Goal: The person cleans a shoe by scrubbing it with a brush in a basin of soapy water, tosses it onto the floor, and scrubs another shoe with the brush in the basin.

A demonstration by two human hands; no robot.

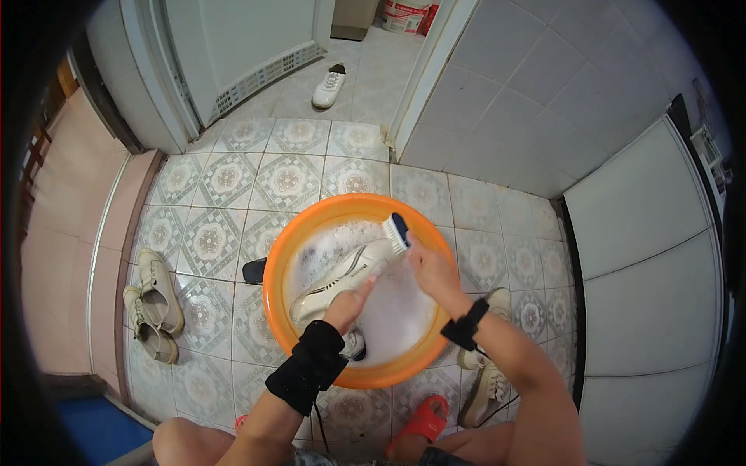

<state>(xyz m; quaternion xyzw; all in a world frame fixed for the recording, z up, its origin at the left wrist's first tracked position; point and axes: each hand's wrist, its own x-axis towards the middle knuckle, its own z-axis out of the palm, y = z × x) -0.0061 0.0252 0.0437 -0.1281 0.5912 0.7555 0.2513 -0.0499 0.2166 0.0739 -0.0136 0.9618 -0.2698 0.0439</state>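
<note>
A white shoe [342, 273] with dark stripes is tilted over an orange basin [273, 291] of foamy water. My left hand [351, 304] grips the shoe along its near side, wearing a black wrist band. In my right hand [432, 268] is a scrub brush [397, 232] with a dark blue back and white bristles. Its bristles meet the far right end of the shoe. Below my left hand, part of another shoe [355, 346] shows in the water.
A pair of off-white shoes [155, 299] stands left on the tiled floor, and more shoes [488, 386] are at the right near my foot in a red slipper [427, 417]. One white shoe [329, 86] lies by the doorway. A dark object [254, 271] touches the basin's left side.
</note>
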